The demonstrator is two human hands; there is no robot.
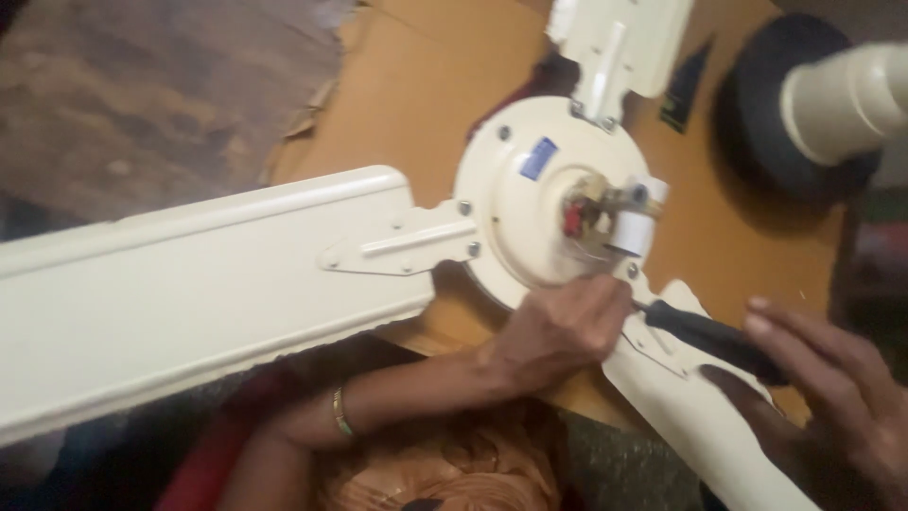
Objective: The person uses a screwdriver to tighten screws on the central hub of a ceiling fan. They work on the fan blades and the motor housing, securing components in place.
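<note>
- My right hand (832, 388) grips the black handle of a screwdriver (709, 336), fingers curled over it, its shaft pointing toward the fan's hub.
- My left hand (558, 326) is closed, knuckles up, pressed on the lower rim of the motor housing (515, 203), just beside the screwdriver tip; a thin bangle (340, 414) circles that wrist.
- The housing is round, smooth cream metal, with wiring and a small white part showing at its centre.
- Three flat cream blades spread out: the long left blade (189, 284), a top blade (624, 38), and a lower right blade (700, 416) beneath my right hand.
- Everything lies on brown cardboard (416, 85).
</note>
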